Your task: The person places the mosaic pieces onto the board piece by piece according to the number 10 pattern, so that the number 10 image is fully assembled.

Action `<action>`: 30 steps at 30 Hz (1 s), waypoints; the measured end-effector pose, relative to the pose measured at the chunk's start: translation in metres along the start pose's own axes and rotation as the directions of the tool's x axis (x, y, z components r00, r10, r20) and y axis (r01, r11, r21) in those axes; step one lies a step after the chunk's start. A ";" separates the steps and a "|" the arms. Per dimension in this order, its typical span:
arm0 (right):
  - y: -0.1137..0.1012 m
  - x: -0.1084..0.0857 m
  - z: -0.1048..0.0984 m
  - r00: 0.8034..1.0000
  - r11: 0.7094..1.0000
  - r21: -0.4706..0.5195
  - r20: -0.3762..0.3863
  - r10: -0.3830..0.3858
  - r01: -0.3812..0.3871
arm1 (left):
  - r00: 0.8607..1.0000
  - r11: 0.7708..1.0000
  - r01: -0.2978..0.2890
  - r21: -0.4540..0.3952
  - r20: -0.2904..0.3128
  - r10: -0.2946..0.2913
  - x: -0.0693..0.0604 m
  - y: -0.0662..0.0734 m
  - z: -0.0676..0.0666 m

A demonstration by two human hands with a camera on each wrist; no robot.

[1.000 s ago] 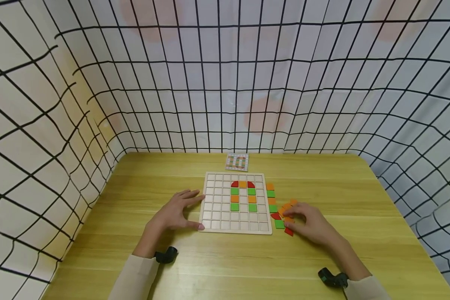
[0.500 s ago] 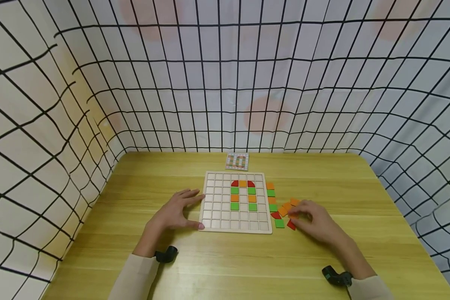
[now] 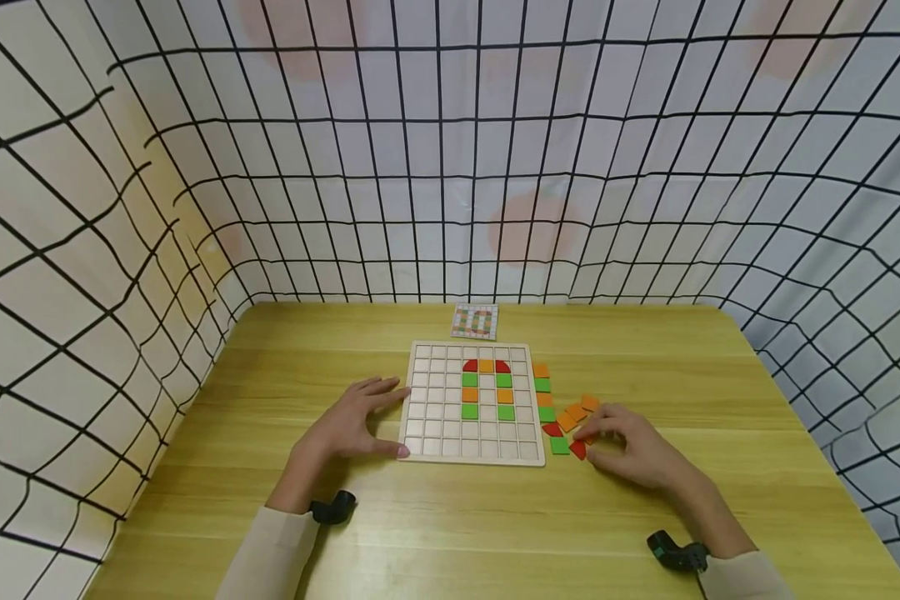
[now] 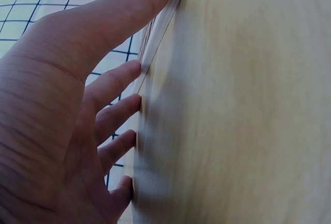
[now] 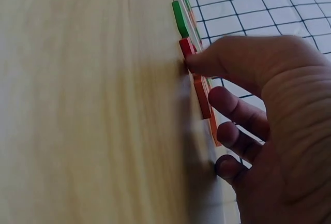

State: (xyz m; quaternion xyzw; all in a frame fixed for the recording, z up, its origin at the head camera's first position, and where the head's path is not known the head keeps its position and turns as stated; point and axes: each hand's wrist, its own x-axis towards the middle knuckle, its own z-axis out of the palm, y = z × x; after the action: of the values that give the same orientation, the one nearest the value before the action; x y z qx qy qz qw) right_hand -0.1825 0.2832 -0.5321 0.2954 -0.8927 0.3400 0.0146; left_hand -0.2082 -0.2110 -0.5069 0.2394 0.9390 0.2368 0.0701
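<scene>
In the head view, a pale wooden grid board [image 3: 437,427] lies on the table. Red quarter-circle, orange and green square tiles form an arch on it. My left hand [image 3: 352,421] rests at the board's left edge, thumb at the lower corner and fingers spread along the side. To the right of the board, my right hand [image 3: 633,446] pinches a red quarter-circle tile [image 3: 577,450] between thumb and index finger, low on the table. In the right wrist view, the thumb touches the red tile [image 5: 186,48]; the index fingertip is hidden. Loose orange tiles [image 3: 576,412] lie beside that hand.
A small pattern card [image 3: 475,322] lies behind the board. A column of orange and green tiles [image 3: 542,385] runs along the board's right edge, with another red tile [image 3: 552,430] and a green tile [image 3: 559,446] below. White walls with a black grid surround the table.
My right hand has shifted slightly right, and the red tile by its thumb has moved away from me and turned. The left hand and board have stayed put.
</scene>
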 end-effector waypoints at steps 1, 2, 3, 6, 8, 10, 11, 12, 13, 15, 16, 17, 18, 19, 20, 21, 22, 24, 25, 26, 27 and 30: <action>-0.001 0.000 0.000 1.000 1.000 -0.002 0.005 0.003 -0.003 | 1.000 1.000 -0.002 0.001 0.002 0.002 0.000 0.000 0.000; -0.001 0.000 0.000 1.000 1.000 -0.004 0.009 0.007 -0.007 | 1.000 1.000 -0.005 0.002 0.002 0.005 0.000 0.000 0.000; -0.002 0.000 0.000 1.000 1.000 -0.006 0.014 0.005 -0.005 | 1.000 1.000 -0.005 0.002 0.004 0.005 0.000 0.000 -0.001; -0.003 0.001 0.001 1.000 1.000 -0.017 0.023 0.012 -0.012 | 1.000 1.000 -0.005 0.002 0.006 0.005 0.001 0.000 -0.001; -0.004 0.001 0.002 0.999 0.999 -0.026 0.027 0.022 -0.021 | 1.000 1.000 -0.003 0.002 0.006 0.003 0.001 0.000 -0.001; -0.004 0.002 0.002 0.999 0.999 -0.036 0.028 0.033 -0.032 | 1.000 1.000 0.001 0.003 0.006 -0.001 0.001 -0.001 0.000; -0.004 0.002 0.003 0.999 0.999 -0.042 0.029 0.037 -0.035 | 1.000 1.000 0.003 0.002 0.007 -0.003 0.001 -0.001 0.000; -0.004 0.002 0.003 0.999 0.998 -0.047 0.029 0.037 -0.036 | 1.000 1.000 0.005 0.001 0.007 -0.005 0.001 -0.001 0.000; -0.005 0.002 0.003 0.999 0.998 -0.045 0.029 0.037 -0.036 | 1.000 1.000 0.005 0.001 0.006 -0.005 0.001 -0.002 0.000; -0.005 0.003 0.004 0.999 0.999 -0.039 0.027 0.032 -0.031 | 1.000 1.000 0.004 0.000 0.004 -0.004 0.001 -0.002 0.001; -0.006 0.003 0.004 0.999 0.999 -0.036 0.026 0.029 -0.028 | 1.000 1.000 0.004 -0.003 0.004 -0.004 0.001 -0.002 0.001; -0.006 0.004 0.004 0.999 0.999 -0.032 0.024 0.030 -0.029 | 1.000 1.000 0.003 -0.004 0.003 -0.003 0.001 -0.002 0.001; -0.007 0.004 0.005 0.999 0.999 -0.023 0.022 0.033 -0.032 | 1.000 1.000 0.004 -0.006 0.003 -0.004 0.001 -0.002 0.001; -0.007 0.004 0.005 0.999 0.999 -0.017 0.020 0.039 -0.038 | 1.000 1.000 0.004 -0.007 0.003 -0.004 0.001 -0.002 0.001; -0.007 0.005 0.006 0.999 0.999 -0.016 0.019 0.043 -0.043 | 1.000 1.000 0.004 -0.008 0.004 -0.004 0.001 -0.002 0.000; -0.008 0.005 0.006 0.998 0.998 -0.016 0.018 0.053 -0.053 | 1.000 1.000 0.005 -0.010 0.005 -0.005 0.001 -0.002 0.000; -0.009 0.006 0.006 0.997 0.997 -0.012 0.021 0.071 -0.071 | 1.000 1.000 0.005 -0.010 0.005 -0.005 0.001 -0.002 0.000; -0.010 0.007 0.005 0.993 0.994 -0.001 0.032 0.113 -0.113 | 1.000 1.000 0.003 -0.009 0.003 -0.003 0.001 -0.002 0.000; -0.012 0.008 0.005 0.990 0.991 -0.002 0.037 0.134 -0.134 | 1.000 1.000 0.002 -0.008 0.002 -0.002 0.002 -0.002 0.000; -0.013 0.010 0.004 0.988 0.988 -0.002 0.043 0.151 -0.151 | 1.000 1.000 0.002 -0.008 0.002 -0.002 0.002 -0.003 0.001; -0.014 0.011 0.003 0.984 0.985 0.001 0.044 0.171 -0.172 | 1.000 1.000 0.002 -0.007 0.001 -0.002 0.002 -0.003 0.001; -0.017 0.016 0.003 0.980 0.981 0.006 0.047 0.196 -0.196 | 1.000 1.000 0.002 -0.005 0.002 -0.002 0.002 -0.003 0.002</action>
State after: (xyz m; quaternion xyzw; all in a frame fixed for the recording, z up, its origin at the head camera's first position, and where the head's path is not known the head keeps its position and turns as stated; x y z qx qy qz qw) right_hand -0.1864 0.2630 -0.5202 0.2140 -0.9158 0.3375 -0.0412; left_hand -0.2108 -0.2120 -0.5099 0.2386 0.9385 0.2390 0.0718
